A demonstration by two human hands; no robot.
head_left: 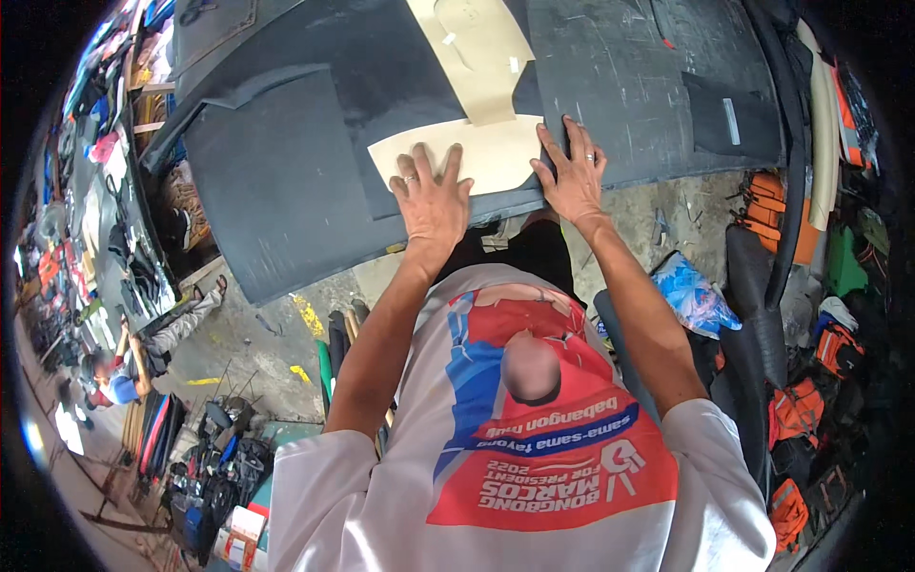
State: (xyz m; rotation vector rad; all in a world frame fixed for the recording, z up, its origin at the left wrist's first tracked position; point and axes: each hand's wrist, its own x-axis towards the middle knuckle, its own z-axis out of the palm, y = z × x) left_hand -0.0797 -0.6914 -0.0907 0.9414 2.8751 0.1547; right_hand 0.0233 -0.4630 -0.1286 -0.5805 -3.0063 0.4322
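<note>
A wide cream pattern piece with curved corners lies flat on black sheet material, near the table's front edge. My left hand rests on its left part with the fingers spread. At the right end of the piece, my right hand lies with fingers apart, some on the piece's edge and some on the dark material. Farther back, a longer cream pattern piece meets the wide one at its far edge. Neither hand grips anything.
A short pale strip like a ruler lies on dark material at the table's right. A blue plastic bag and orange bags or vests are on the right. Cluttered shelving and another person are on the left.
</note>
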